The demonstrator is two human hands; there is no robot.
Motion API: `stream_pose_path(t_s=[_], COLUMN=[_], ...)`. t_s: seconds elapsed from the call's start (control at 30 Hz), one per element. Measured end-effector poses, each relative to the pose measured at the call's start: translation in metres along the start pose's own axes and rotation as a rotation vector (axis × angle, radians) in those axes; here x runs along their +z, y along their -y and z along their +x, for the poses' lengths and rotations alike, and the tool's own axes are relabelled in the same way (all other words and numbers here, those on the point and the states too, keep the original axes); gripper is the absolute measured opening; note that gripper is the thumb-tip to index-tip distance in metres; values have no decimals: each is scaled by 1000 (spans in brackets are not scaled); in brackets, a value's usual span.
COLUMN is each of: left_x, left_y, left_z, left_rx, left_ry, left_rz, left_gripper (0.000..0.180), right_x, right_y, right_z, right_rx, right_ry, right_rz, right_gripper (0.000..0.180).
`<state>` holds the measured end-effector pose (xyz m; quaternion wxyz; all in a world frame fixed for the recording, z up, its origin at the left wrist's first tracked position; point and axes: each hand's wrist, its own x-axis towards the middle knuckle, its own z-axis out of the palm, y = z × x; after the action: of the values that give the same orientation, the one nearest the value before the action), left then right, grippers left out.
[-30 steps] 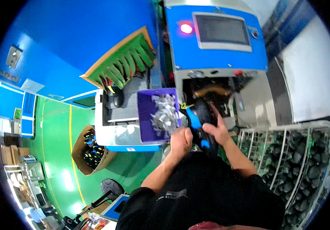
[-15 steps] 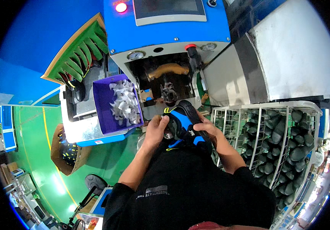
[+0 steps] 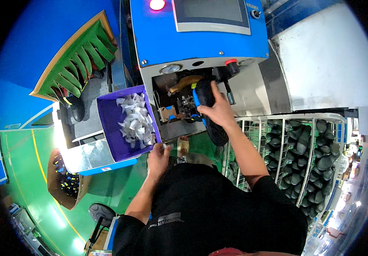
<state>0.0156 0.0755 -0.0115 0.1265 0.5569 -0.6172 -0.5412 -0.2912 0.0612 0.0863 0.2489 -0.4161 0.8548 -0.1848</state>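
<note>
My right hand (image 3: 219, 112) grips a shoe (image 3: 215, 132), its dark sole turned toward me and a blue and yellow-green edge along its left side. The shoe is at the front right of the opening in a blue machine (image 3: 201, 48), partly covering the metal clamp parts (image 3: 187, 104) inside. My left hand (image 3: 159, 157) is closed beside the near right corner of a purple bin (image 3: 112, 128). What its fingers pinch, if anything, is too small to make out. Curled white pieces (image 3: 137, 119) fill much of the bin.
A white wire rack (image 3: 281, 164) full of dark foot-shaped forms stands at right. Green curved strips (image 3: 81, 62) line a wood-edged board at left. Below it is a dark shoe (image 3: 77, 109). A cardboard box (image 3: 60, 190) with blue and yellow items sits on the green floor.
My left hand has let go of the shoe and moved down and left, near the bin's corner. My right hand has raised the shoe to the machine opening, turning its sole toward me.
</note>
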Motion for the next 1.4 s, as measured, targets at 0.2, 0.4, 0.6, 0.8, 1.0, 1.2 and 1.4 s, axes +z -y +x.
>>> stream_pose_path(t_s=[0.2,0.4,0.6,0.8,1.0,1.2,1.4], left_x=[-19,-86,-107,-49,8,12,8], left_y=[29,-6,-2,-27,-62,-64,-34], left_z=[30,49,52,58,49,24,8], left_rx=[-107,-48,-174,117,-355,-527,-491], left_ry=[69,-350,-199,16,740,1279,1104], left_rz=[-269,-65,53,53,-669,-1012,-465], left_gripper=[35,36,37,38,70,89,67], right_x=[26,44,53,57,52,9,36], right_y=[41,36,17,5,-4,21,-34], right_z=[8,22,8,-15,-124,-210,-170], right_rx=[118,43,16,-233,-308,-301,367], right_ry=[161,51,-76,-292,-344,40,52], right_rz=[-368,-475,-358,-259,-285,-332,959], right_gripper=[107,100,102,110,103,95,70])
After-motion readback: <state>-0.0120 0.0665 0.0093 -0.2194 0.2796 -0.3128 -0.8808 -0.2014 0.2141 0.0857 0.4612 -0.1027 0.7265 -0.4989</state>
